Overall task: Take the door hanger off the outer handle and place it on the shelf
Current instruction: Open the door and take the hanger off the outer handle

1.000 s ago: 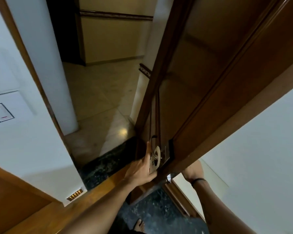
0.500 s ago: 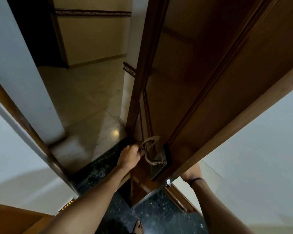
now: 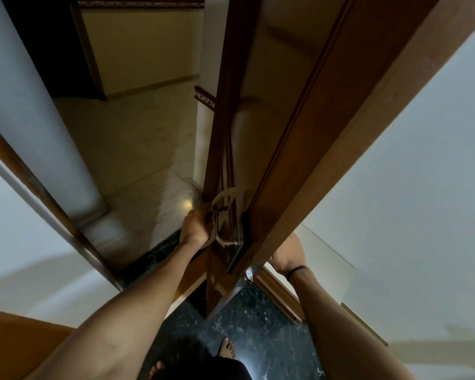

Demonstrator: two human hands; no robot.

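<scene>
The left hand (image 3: 195,229) is curled in a fist around the lower part of the door hanger (image 3: 225,197), whose pale round loop sits over the metal outer handle (image 3: 222,229) on the left face of the open wooden door (image 3: 299,111); the rest of the hanger is lost inside the grip. The right hand (image 3: 287,256) reaches behind the door's near edge on the right, fingers hidden, so whether it grips anything cannot be told.
</scene>
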